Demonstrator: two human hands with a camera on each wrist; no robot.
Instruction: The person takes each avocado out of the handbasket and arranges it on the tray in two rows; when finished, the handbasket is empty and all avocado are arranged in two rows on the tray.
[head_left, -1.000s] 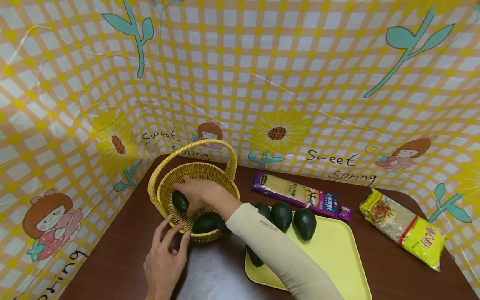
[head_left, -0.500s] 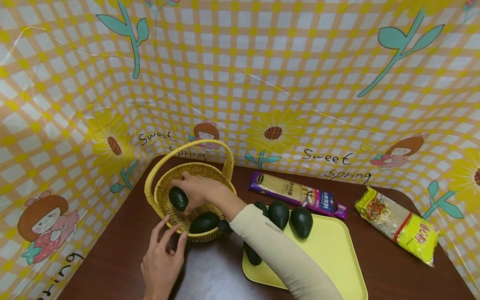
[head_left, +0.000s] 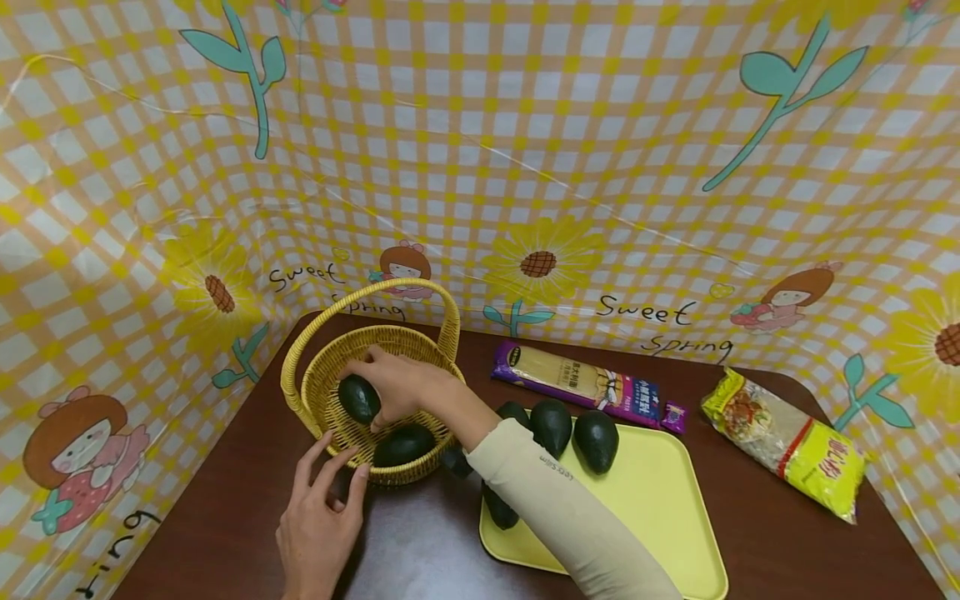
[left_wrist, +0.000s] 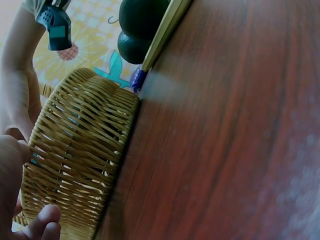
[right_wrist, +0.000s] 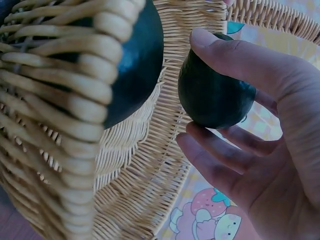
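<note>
My right hand (head_left: 397, 385) reaches into a round yellow wicker basket (head_left: 405, 477) with a tall handle. Its thumb and fingers grip a dark green avocado (head_left: 358, 398) near the basket's left inner side; the right wrist view shows the thumb across this avocado (right_wrist: 215, 87) and the fingers beneath. Another avocado (head_left: 405, 445) lies in the front of the basket. My left hand (head_left: 321, 510) holds the basket's front left rim. In the left wrist view the curled fingertips (left_wrist: 47, 215) touch the woven outer wall (left_wrist: 82, 135).
Right of the basket, a yellow tray (head_left: 667, 508) carries several avocados (head_left: 551, 427), partly behind the right sleeve (head_left: 577, 508). Behind the tray lie a pasta pack (head_left: 577, 383) and a small purple packet (head_left: 673, 417). A noodle bag (head_left: 787, 442) lies far right. A patterned cloth (head_left: 480, 167) rises behind.
The head view has turned a little, so the scene sits further left. My right hand keeps its grip on the avocado inside the basket; my left hand stays at the rim.
</note>
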